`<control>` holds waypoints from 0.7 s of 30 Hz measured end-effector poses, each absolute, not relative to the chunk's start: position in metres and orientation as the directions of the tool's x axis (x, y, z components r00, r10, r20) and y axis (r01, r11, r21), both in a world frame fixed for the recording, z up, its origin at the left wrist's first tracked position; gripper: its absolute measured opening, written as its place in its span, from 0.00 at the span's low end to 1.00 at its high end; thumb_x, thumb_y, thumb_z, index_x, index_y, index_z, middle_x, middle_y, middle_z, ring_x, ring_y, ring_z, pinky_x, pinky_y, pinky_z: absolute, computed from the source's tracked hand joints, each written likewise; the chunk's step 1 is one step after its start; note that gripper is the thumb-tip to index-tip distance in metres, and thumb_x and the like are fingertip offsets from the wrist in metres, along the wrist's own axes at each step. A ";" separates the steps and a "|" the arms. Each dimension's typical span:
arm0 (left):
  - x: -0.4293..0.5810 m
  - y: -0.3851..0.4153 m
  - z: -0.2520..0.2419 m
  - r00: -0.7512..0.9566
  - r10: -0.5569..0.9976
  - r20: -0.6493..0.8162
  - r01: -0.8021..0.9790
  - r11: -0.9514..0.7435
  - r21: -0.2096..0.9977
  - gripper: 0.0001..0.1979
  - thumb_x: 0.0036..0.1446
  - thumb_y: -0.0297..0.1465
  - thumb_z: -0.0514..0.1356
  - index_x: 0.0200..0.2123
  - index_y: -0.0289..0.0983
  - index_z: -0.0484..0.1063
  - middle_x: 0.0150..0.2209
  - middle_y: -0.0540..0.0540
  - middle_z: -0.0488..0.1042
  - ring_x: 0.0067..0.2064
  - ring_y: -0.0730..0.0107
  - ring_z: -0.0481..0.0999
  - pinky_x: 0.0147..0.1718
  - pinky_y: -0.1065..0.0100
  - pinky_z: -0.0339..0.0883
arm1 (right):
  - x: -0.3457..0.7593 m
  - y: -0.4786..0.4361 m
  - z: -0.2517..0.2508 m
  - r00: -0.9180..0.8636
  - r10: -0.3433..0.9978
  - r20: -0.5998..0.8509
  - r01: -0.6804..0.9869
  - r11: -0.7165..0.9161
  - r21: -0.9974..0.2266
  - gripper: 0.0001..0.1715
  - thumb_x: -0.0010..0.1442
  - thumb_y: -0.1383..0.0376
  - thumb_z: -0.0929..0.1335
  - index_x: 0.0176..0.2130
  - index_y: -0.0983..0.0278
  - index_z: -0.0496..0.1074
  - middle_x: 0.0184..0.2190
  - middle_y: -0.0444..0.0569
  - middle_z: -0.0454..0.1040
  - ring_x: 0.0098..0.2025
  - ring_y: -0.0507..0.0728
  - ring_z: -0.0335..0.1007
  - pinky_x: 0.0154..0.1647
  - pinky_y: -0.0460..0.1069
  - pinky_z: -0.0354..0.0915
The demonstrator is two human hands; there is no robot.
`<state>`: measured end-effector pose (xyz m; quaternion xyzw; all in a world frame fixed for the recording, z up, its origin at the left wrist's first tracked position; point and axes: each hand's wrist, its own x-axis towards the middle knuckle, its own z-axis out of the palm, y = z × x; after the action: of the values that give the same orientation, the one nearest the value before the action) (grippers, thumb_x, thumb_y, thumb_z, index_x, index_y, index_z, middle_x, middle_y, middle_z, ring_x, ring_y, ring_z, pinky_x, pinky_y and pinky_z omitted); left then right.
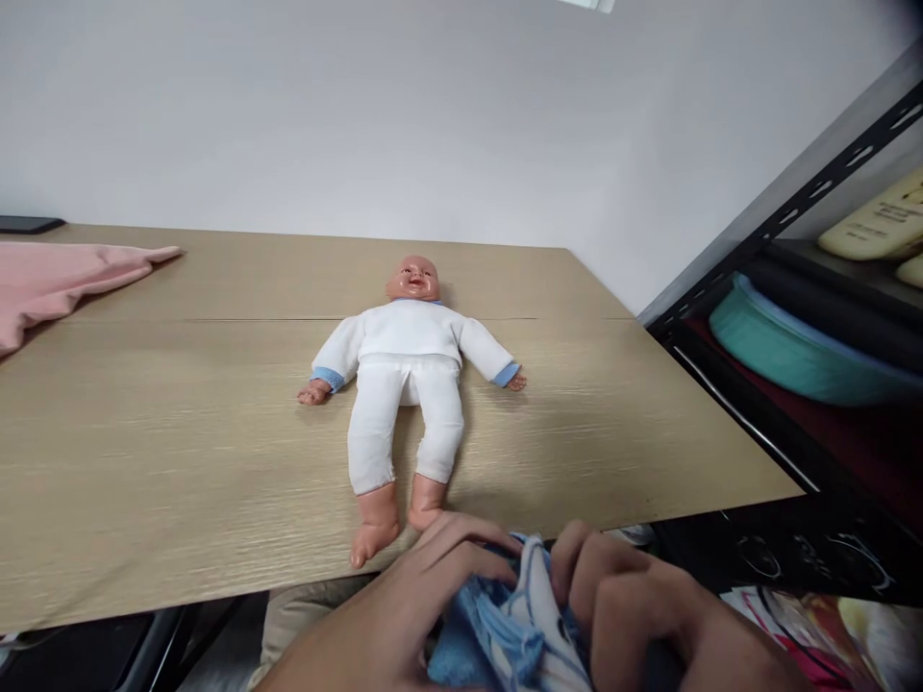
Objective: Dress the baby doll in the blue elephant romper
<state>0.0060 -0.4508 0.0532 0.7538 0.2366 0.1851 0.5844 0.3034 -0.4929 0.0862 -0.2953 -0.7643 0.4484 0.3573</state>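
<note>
A baby doll (410,332) in a white top and white trousers with blue cuffs lies on its back on the wooden table, its feet towards me. Just past the table's front edge, a bunched blue-and-white cloth garment (515,625) is gathered between my hands. My left hand (433,596) has its fingers curled over the cloth's left side, close to the doll's feet. On the other side, my right hand (627,596) grips the cloth with bent fingers. The fingertips and the lower part of the cloth are partly hidden.
A pink cloth (64,284) lies at the table's left, with a dark flat object (29,225) behind it. To the right, a black shelf rack holds a teal basin (800,351) and a yellow bottle (876,219). Colourful packages (829,630) sit below the table's right side.
</note>
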 end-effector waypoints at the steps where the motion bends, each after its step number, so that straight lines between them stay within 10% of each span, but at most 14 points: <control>1: 0.006 -0.449 0.056 0.820 0.573 0.007 0.121 -0.185 0.975 0.31 0.65 0.39 0.75 0.66 0.54 0.69 0.70 0.45 0.71 0.69 0.52 0.73 0.70 0.55 0.69 | 0.300 -0.492 0.090 -0.577 0.758 0.305 0.134 0.456 -0.880 0.07 0.67 0.58 0.78 0.35 0.54 0.82 0.39 0.47 0.81 0.44 0.59 0.79 0.57 0.52 0.76; 8: 0.002 -0.446 0.066 0.637 0.699 0.325 -0.127 -0.321 0.938 0.01 0.78 0.34 0.60 0.49 0.47 0.71 0.54 0.48 0.77 0.57 0.64 0.77 0.61 0.60 0.69 | 0.285 -0.465 0.101 -0.556 0.746 0.366 0.214 0.554 -0.805 0.10 0.62 0.69 0.78 0.37 0.57 0.76 0.57 0.47 0.75 0.64 0.62 0.71 0.72 0.56 0.66; 15: -0.011 -0.412 0.083 0.596 0.601 0.533 -0.008 -0.659 0.752 0.08 0.76 0.30 0.54 0.39 0.42 0.63 0.33 0.49 0.71 0.40 0.63 0.68 0.44 0.58 0.67 | 0.293 -0.442 0.087 -0.535 0.801 0.270 0.098 0.377 -0.921 0.15 0.60 0.72 0.71 0.40 0.56 0.62 0.39 0.42 0.76 0.40 0.55 0.70 0.44 0.49 0.67; 21: -0.021 -0.392 0.095 0.612 0.617 0.495 0.118 -0.690 0.714 0.08 0.68 0.25 0.57 0.37 0.42 0.63 0.31 0.52 0.65 0.34 0.67 0.65 0.34 0.65 0.60 | 0.306 -0.432 0.089 -0.541 0.830 0.137 0.252 0.315 -0.915 0.20 0.69 0.65 0.67 0.60 0.55 0.71 0.43 0.46 0.75 0.44 0.58 0.73 0.46 0.52 0.66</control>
<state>-0.0205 -0.3922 0.0953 0.8364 0.2196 0.3816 0.3265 0.3056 -0.4315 0.0888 -0.3615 -0.7477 0.4600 0.3140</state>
